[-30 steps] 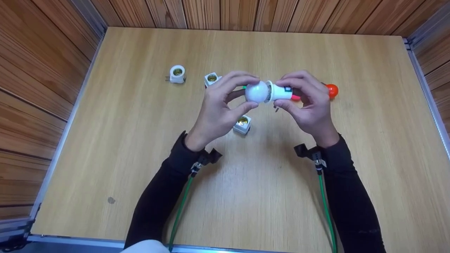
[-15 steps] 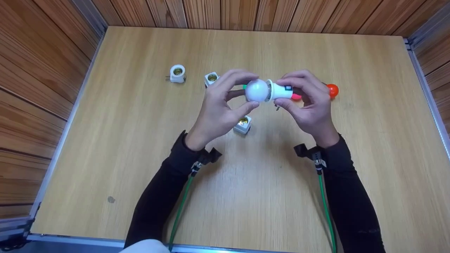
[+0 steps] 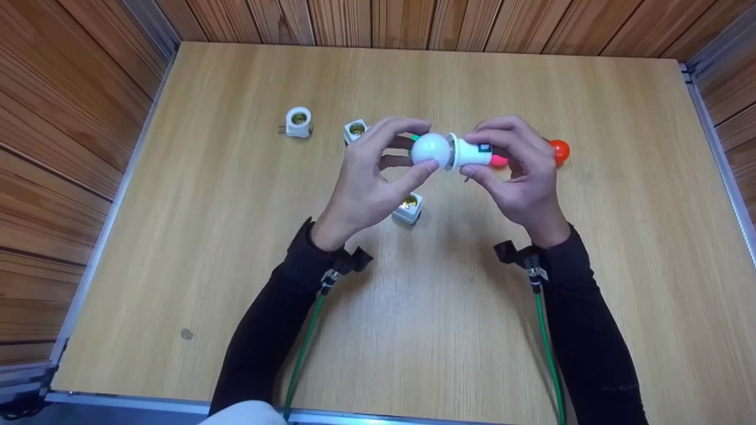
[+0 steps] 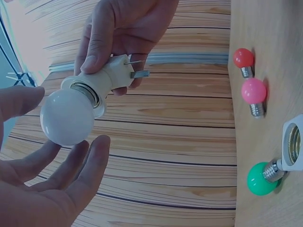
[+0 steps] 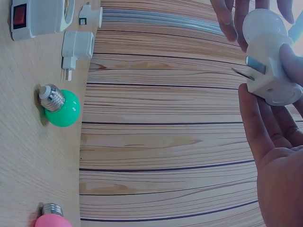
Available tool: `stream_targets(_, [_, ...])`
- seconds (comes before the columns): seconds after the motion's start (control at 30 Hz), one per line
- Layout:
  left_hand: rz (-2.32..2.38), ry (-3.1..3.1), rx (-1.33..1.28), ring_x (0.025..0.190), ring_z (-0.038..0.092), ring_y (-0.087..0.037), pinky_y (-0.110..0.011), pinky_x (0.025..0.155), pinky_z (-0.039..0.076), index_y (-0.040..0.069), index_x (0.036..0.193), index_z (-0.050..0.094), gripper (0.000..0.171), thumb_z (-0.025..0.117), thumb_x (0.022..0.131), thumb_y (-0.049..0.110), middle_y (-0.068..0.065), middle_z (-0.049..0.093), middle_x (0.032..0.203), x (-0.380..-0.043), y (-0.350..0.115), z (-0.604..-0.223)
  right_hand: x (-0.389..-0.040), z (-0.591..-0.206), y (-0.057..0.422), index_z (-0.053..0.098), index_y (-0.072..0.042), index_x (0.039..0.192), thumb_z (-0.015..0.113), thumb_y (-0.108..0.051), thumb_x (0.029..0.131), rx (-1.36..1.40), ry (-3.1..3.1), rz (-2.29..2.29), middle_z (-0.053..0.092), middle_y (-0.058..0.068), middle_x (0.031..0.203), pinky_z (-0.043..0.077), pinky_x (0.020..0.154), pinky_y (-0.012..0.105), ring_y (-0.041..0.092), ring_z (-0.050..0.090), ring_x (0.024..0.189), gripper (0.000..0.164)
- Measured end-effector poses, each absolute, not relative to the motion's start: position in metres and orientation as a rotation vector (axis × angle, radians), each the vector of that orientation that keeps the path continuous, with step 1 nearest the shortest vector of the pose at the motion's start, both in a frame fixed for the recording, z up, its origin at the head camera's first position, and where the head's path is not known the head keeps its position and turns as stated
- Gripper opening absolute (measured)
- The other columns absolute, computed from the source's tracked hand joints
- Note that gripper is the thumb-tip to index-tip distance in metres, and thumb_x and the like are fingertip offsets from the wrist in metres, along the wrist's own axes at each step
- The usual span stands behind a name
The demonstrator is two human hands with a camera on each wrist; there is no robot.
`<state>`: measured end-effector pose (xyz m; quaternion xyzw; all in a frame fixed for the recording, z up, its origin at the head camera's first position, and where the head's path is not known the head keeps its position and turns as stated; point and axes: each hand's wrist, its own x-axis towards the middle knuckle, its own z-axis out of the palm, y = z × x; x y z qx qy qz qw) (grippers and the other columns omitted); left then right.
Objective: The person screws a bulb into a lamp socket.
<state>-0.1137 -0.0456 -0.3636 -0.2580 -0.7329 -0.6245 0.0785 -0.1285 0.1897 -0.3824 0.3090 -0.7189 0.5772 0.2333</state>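
Observation:
In the head view, a white light bulb (image 3: pixel 430 150) sits in the mouth of a white plug-in lamp socket (image 3: pixel 472 154), held above the table. My right hand (image 3: pixel 517 174) grips the socket between thumb and fingers; its metal pins (image 4: pixel 140 74) stick out in the left wrist view. Part of the bulb's metal thread (image 4: pixel 86 92) shows inside the socket collar. My left hand (image 3: pixel 378 177) surrounds the bulb loosely. Its thumb and fingers are spread, and the left wrist view has a gap between the thumb tip and the glass.
White sockets stand on the table: a round one (image 3: pixel 298 123) at the left, one (image 3: pixel 355 131) partly behind my left hand, another (image 3: pixel 408 208) nearer me. A red bulb (image 3: pixel 559 152), a pink bulb (image 4: pixel 254 91) and a green bulb (image 4: pixel 261 178) lie farther back.
My left index finger has lifted off the top of the bulb, and the thumb has shifted up across its lower side. My right hand and the socket stay almost still.

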Motion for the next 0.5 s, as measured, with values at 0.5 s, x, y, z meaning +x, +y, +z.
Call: stream_targets(0.5, [-1.916,-2.148,-0.808,0.105,0.075,-0.019,-0.029,0.091,0.067,-0.006,0.128,0.069,0.037,0.078,0.096,0.011,-0.019,0.073,0.121,-0.1146,-0.0472,-0.3647,-0.1288,-0.3824,0.1897,0.075,0.012,0.108,0.086,0.013,0.077,0.864,-1.953,1.555,0.07,0.008,0.111,0.063,0.092,0.019,0.014,0.069,0.103,0.033])
